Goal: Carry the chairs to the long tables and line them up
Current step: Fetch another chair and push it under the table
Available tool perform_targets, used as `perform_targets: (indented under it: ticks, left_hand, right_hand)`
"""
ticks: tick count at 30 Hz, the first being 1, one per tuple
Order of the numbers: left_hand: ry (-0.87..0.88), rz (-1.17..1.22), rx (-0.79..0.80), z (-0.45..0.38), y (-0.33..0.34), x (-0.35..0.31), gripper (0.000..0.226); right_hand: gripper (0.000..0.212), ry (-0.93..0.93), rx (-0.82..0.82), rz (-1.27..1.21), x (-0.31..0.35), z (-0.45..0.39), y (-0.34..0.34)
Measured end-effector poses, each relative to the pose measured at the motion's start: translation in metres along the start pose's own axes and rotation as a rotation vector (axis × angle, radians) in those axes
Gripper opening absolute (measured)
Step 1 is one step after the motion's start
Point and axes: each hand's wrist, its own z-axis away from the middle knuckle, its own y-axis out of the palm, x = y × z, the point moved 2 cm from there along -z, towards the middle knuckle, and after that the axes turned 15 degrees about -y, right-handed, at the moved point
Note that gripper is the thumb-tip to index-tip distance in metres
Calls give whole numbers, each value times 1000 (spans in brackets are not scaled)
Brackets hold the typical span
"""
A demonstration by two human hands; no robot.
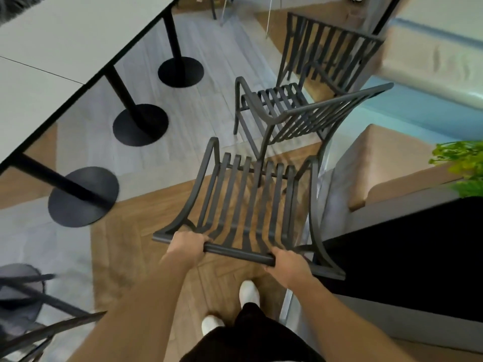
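Note:
A dark slatted metal chair (pixel 245 194) is right in front of me, its back toward me. My left hand (pixel 187 245) grips the left part of its top rail, and my right hand (pixel 288 265) grips the right part. A second chair (pixel 300 113) of the same kind stands just beyond it, and a third chair (pixel 329 50) stands farther back. The long grey tables (pixel 60 40) run along the upper left on black pedestal legs with round bases.
Part of another dark chair (pixel 39 317) shows at the bottom left. A tan bench (pixel 386 173), a dark counter (pixel 407 262) and a green plant (pixel 462 163) line the right side. Open floor (pixel 198 105) lies between the tables and the chairs.

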Motion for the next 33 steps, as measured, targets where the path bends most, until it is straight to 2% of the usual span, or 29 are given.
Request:
perform_targets:
  ticks: [15,28,33]
  left_hand:
    - [-118,198,28,72,92,70,55]
    - [-302,281,106,125,148,108,45]
    - [-393,324,129,135,160,127,51]
  right_hand:
    - [47,-114,-5,192,81,24,65]
    - [60,-294,111,369,133,4,74]
    - [64,-375,161,460,159,-23,74]
